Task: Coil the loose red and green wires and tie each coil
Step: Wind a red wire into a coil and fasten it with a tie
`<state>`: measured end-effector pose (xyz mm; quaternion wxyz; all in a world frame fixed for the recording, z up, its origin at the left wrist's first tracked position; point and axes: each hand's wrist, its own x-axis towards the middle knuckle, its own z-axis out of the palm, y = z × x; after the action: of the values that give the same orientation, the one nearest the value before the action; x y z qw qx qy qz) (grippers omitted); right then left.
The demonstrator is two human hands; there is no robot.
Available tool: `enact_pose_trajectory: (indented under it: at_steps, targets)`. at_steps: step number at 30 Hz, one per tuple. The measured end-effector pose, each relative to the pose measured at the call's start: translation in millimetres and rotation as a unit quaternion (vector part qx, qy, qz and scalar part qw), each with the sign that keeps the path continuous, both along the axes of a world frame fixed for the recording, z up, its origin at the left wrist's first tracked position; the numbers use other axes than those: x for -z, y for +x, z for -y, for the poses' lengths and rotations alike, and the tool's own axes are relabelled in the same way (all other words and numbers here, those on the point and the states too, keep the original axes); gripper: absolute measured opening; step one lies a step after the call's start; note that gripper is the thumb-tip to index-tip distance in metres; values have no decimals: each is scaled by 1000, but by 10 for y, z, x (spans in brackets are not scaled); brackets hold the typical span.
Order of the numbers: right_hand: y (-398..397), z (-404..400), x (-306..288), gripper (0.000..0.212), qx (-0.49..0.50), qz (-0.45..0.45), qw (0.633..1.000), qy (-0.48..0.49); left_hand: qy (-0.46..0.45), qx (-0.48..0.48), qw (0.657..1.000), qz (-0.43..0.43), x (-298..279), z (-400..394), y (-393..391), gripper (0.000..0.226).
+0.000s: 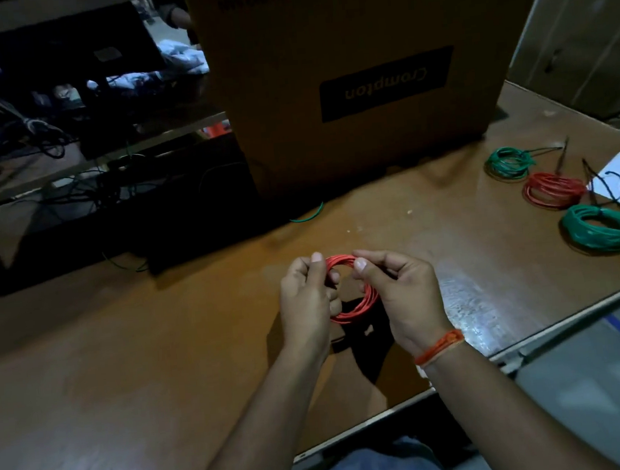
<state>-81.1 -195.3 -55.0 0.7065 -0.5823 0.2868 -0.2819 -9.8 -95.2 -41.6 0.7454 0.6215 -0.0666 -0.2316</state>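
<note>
I hold a small coil of thin red wire [355, 298] above the brown wooden tabletop [162, 360], both hands closed on it. My left hand [305, 302] pinches its left side between thumb and fingers; my right hand [400, 294], with an orange thread band [440, 347] at the wrist, pinches the top right. Far right on the tabletop lie three finished coils: a small green one [510, 163], a red one [553, 189], and a larger green one [602, 228]. A big cardboard box [361, 61] stands behind.
</note>
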Motion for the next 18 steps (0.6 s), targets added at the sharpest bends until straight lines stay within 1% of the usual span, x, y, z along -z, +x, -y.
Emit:
enact_pose_trajectory:
  at_steps: [5,9,14,18]
  targets:
    - [-142,-11,85,13,57,2,998,27,-29,38,998,-47,71,50,-77,12]
    - [-262,94,107,12,81,1,996,39,-50,75,994,-68,101,170,-115,11]
    - [-373,337,91,11,106,-4,993,48,-47,118,990,-60,81,414,-169,10]
    - [-485,497,119,13,127,-17,990,61,-15,149,988,-29,83,592,-247,12]
